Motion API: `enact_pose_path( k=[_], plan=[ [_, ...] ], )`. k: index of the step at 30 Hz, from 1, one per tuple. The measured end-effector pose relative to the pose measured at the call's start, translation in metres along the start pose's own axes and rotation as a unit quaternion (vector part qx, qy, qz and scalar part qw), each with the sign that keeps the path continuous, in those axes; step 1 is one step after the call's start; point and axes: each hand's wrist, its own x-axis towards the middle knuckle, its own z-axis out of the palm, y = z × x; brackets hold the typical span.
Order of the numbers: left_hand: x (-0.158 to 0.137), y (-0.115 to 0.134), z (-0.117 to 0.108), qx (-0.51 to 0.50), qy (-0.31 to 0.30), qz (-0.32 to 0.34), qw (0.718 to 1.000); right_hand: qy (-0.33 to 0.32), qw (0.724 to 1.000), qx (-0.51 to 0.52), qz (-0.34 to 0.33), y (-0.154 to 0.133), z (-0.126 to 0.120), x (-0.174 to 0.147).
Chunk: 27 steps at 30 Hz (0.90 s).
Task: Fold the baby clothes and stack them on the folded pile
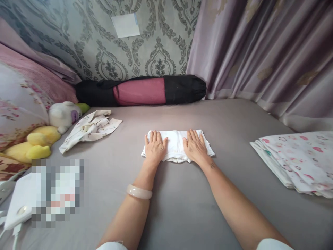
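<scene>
A white garment, folded into a flat, wide bundle, lies on the grey bed sheet. What looks like its neckline curves along the near edge. My left hand rests flat on the garment's left part, fingers stretched out and pointing away from me. On the right part my right hand is laid flat in the same way, fingers extended. Both palms press down on the cloth, and neither hand grips it. A pale bangle circles my left wrist.
Left stand a crumpled printed cloth, a yellow plush toy, a white plush toy and a white device with cables. A stack of heart-patterned folded cloth lies right. A black and pink roll lines the wall.
</scene>
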Motion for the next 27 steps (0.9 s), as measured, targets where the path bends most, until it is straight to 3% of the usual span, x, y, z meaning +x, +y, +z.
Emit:
enact_pose_path(
  k=[6, 16, 21, 24, 27],
  plan=[
    [0.001, -0.005, 0.002, 0.004, 0.025, -0.023, 0.999, 0.027, 0.999, -0.001, 0.019, 0.007, 0.001, 0.000],
    [0.002, -0.007, -0.001, -0.013, -0.028, -0.041, 0.999, 0.005, 0.999, 0.004, 0.041, 0.012, -0.002, 0.002],
    [0.008, -0.016, -0.005, -0.097, 0.013, -0.053, 0.994, 0.005, 0.997, 0.009, 0.079, 0.022, -0.003, 0.003],
    [0.015, -0.027, -0.005, -0.233, 0.083, -0.089, 0.965, -0.005, 0.997, 0.007, 0.083, 0.024, -0.002, 0.003],
    [0.022, -0.038, -0.006, -0.373, 0.172, -0.173, 0.895, -0.010, 0.996, 0.003, 0.087, 0.023, -0.003, 0.004]
  ],
)
